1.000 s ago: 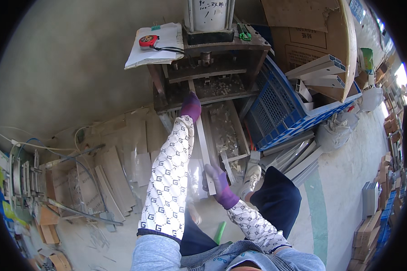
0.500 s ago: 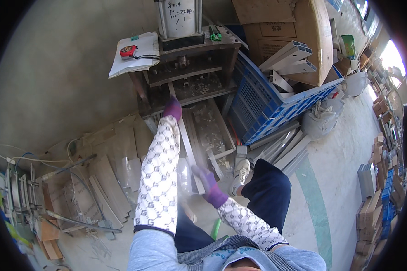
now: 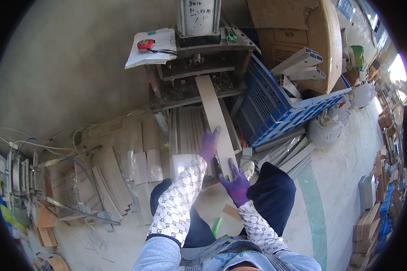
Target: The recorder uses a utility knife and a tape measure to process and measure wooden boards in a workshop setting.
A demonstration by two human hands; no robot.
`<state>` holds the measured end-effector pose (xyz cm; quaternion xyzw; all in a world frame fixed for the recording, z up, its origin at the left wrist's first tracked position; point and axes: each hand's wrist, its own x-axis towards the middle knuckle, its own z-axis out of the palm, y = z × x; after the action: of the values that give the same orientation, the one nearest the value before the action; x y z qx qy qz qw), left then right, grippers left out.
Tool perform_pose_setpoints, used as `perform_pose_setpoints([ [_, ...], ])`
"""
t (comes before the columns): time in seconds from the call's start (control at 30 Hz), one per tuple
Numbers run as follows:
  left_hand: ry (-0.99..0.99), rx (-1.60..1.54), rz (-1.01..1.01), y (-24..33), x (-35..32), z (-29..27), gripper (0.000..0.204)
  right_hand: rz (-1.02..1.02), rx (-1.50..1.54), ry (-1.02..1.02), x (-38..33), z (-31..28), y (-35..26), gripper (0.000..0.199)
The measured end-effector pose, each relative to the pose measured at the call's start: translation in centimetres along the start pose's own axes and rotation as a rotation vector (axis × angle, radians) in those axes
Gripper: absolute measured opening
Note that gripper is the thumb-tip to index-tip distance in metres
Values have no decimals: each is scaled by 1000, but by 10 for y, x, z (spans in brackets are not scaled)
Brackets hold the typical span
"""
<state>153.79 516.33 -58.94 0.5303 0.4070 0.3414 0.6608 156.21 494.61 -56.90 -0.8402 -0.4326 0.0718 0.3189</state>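
Note:
A long beige flat strip [image 3: 215,113] runs from the bed of a dark metal press machine [image 3: 199,67] down toward me. My left hand [image 3: 209,144], in a purple glove, lies along the strip's left edge about halfway down, fingers stretched out. My right hand [image 3: 236,184], also in a purple glove, holds the strip's near end with fingers spread. Both sleeves are white with a pattern. More strips of the same kind [image 3: 185,128] lie side by side under the held one.
A blue plastic crate [image 3: 276,108] with grey metal profiles [image 3: 298,61] stands right of the machine, with cardboard boxes [image 3: 298,22] behind. A red tape measure [image 3: 145,44] lies on papers on the machine's left. Loose strips [image 3: 117,174] and cables [image 3: 54,151] cover the floor on the left.
My left hand has drawn back from the machine bed toward me. The long beige strip now reaches from the machine to both hands, and my right hand has come up to its near end.

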Motion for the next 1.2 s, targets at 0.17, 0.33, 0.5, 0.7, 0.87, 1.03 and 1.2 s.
perform_pose_setpoints([
  [0.17,138,135,20,-41,14,7,68,-27,-33,-17,1,10,13,78],
  [0.33,233,130,121,-42,13,19,68,-69,-7,19,0,17,24,78],
  [0.5,153,150,70,-37,9,15,71,-35,42,-24,-1,17,22,78],
  [0.7,137,119,69,-55,16,8,90,9,29,-71,-1,21,18,78],
  [0.87,138,92,67,-64,13,7,88,-32,22,-47,-8,26,20,76],
  [1.03,159,107,55,-62,10,7,81,2,87,-62,-11,19,11,76],
  [1.2,191,100,79,-57,10,12,71,-48,50,-24,-7,16,13,76],
])
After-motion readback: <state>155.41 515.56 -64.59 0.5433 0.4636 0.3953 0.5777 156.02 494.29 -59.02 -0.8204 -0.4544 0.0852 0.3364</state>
